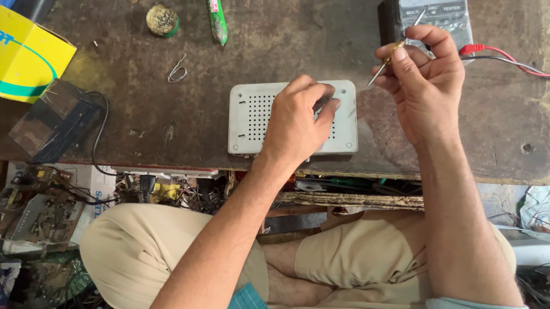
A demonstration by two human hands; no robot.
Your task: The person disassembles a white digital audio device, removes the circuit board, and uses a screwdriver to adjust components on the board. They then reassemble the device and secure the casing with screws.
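From the head camera, a worn brown workbench (pixel 286 35) fills the upper view. Near its front edge lies a flat white box (pixel 247 113) with rows of small holes. The left hand (pixel 297 120) rests on top of it, fingers curled down onto its right half. Just beyond and to the right, the right hand (pixel 422 78) pinches a thin screwdriver (pixel 383 65) between thumb and fingertips, tip slanting down toward the box's far right corner. Behind that hand stands a grey meter (pixel 430 8) with red and black leads. Far left sits a yellow carton (pixel 19 52); a green-handled tool (pixel 212 1) lies at the far edge.
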